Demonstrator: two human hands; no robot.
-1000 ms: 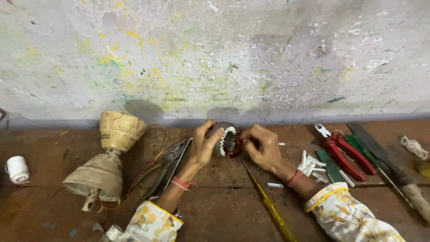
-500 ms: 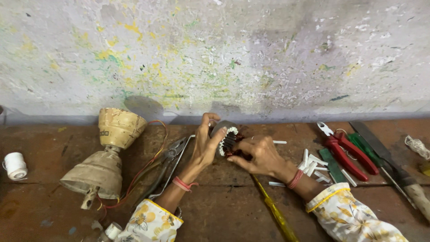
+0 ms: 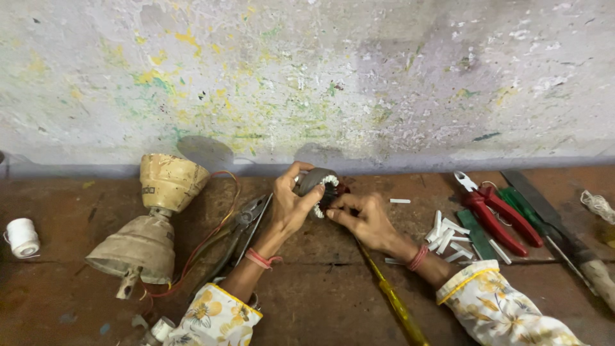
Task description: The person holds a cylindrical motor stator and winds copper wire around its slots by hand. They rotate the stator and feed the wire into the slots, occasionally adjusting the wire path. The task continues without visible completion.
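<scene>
A: In the head view, what do the hands hold?

B: The left hand (image 3: 291, 204) is clenched around a round grey metal motor core with white slot liners (image 3: 318, 186), lifted just above the brown wooden bench (image 3: 320, 295), near its far edge by the paint-flecked wall (image 3: 307, 77). The right hand (image 3: 362, 216) pinches at the core's rim from four o'clock, fingertips touching it.

A: And around them?

B: At nine o'clock of the hands, grey pliers (image 3: 246, 230) lie just beside the left forearm; further out, a dusty cream fan housing with red wires (image 3: 150, 224), then a white thread spool (image 3: 22, 237). At five o'clock, a yellow-handled screwdriver (image 3: 394, 304) passes under the right wrist. At three o'clock lie white insulation strips (image 3: 448, 240), red-handled pliers (image 3: 493, 214), a green-handled tool (image 3: 525, 208) and a wooden-handled blade (image 3: 564, 234).
</scene>
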